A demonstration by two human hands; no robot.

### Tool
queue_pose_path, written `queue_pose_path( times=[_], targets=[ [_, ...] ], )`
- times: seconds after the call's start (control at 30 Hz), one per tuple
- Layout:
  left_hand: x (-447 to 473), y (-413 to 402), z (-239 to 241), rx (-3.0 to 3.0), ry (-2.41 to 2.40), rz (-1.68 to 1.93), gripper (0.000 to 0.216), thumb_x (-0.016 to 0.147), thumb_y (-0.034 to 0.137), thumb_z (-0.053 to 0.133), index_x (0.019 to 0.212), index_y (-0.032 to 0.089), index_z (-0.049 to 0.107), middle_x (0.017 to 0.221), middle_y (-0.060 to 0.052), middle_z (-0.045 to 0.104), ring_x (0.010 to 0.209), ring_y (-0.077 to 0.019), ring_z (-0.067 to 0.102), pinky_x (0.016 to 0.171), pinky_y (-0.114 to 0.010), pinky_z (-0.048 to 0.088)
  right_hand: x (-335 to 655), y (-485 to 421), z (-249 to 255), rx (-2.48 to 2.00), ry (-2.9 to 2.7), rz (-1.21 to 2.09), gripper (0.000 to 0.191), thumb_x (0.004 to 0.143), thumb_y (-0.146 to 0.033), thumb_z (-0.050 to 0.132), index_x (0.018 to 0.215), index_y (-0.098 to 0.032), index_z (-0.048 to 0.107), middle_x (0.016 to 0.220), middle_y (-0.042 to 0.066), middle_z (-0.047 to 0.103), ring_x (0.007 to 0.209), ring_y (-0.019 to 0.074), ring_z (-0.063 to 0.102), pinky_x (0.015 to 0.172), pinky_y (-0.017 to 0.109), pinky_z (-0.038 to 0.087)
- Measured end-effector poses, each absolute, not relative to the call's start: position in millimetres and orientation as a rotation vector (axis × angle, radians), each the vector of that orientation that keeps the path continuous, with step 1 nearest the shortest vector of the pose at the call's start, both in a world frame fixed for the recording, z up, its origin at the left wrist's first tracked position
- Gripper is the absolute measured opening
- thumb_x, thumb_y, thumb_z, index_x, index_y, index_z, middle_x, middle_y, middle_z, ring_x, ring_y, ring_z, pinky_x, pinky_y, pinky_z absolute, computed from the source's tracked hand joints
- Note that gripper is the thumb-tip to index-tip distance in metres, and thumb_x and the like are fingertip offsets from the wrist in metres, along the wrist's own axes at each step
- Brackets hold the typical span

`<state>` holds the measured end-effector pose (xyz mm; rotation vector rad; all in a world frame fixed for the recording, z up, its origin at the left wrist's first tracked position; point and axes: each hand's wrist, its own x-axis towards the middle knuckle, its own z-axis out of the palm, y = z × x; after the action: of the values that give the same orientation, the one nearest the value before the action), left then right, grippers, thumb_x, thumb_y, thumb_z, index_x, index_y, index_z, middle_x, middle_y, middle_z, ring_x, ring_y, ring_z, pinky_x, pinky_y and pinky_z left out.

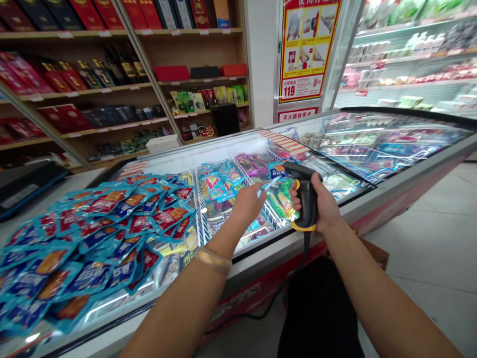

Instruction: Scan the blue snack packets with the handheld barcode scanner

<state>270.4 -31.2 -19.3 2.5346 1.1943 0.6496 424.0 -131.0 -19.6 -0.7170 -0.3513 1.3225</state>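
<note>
My right hand (325, 206) is wrapped round the grip of a black and yellow barcode scanner (307, 196), whose cable hangs down in front of the freezer. With my left hand (249, 205) I pinch the edge of a blue snack packet (278, 170), held up in front of the scanner's head. Part of that packet is hidden behind the scanner. To the left, a wide heap of similar blue-edged snack packets (112, 223), with red or dark blue labels, lies on the freezer's glass top.
Below the glass, the chest freezer (257, 243) holds wire baskets of bagged goods. Wooden shelves (194, 87) with boxes and bottles stand behind. A black flat case (30, 186) lies far left; a lit chiller shelf (413, 59) is far right.
</note>
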Motion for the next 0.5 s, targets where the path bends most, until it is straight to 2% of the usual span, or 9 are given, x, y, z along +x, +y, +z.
queue_pose_path(
  times=[0.1, 0.17, 0.3, 0.5],
  targets=[
    [269, -17, -25, 2.211, 1.316, 0.871, 0.031, 0.092, 0.030, 0.045, 0.092, 0.014, 0.071, 0.071, -0.004, 0.067, 0.069, -0.0196, 0.064, 0.072, -0.032, 0.051, 424, -133, -21, -0.735, -0.400, 1.298, 0.044, 0.084, -0.062, 0.059, 0.082, -0.018, 0.058, 0.066, 0.002, 0.057, 0.049, 0.0099, 0.050, 0.039, 0.018, 0.045],
    [269, -10, -30, 2.056, 1.274, 0.962, 0.030, 0.091, 0.032, 0.046, 0.085, 0.015, 0.069, 0.059, 0.000, 0.059, 0.060, -0.0169, 0.058, 0.065, -0.030, 0.050, 423, -134, -22, -0.748, -0.446, 1.297, 0.045, 0.079, -0.063, 0.064, 0.082, -0.018, 0.059, 0.066, 0.001, 0.057, 0.049, 0.0102, 0.050, 0.039, 0.018, 0.046],
    [271, -6, -38, 1.903, 1.151, 1.026, 0.024, 0.088, 0.034, 0.052, 0.084, 0.016, 0.067, 0.054, 0.004, 0.050, 0.054, -0.0136, 0.050, 0.062, -0.028, 0.047, 422, -135, -23, -0.773, -0.511, 1.328, 0.048, 0.075, -0.063, 0.068, 0.083, -0.017, 0.061, 0.066, 0.001, 0.058, 0.049, 0.0093, 0.051, 0.040, 0.018, 0.046],
    [270, -12, -35, 1.948, 1.139, 0.997, 0.027, 0.088, 0.036, 0.049, 0.070, 0.018, 0.060, 0.054, 0.004, 0.045, 0.052, -0.0122, 0.043, 0.055, -0.025, 0.038, 420, -136, -20, -0.806, -0.524, 1.356, 0.048, 0.079, -0.063, 0.065, 0.082, -0.015, 0.063, 0.066, 0.002, 0.058, 0.047, 0.0089, 0.051, 0.040, 0.018, 0.045]
  ],
)
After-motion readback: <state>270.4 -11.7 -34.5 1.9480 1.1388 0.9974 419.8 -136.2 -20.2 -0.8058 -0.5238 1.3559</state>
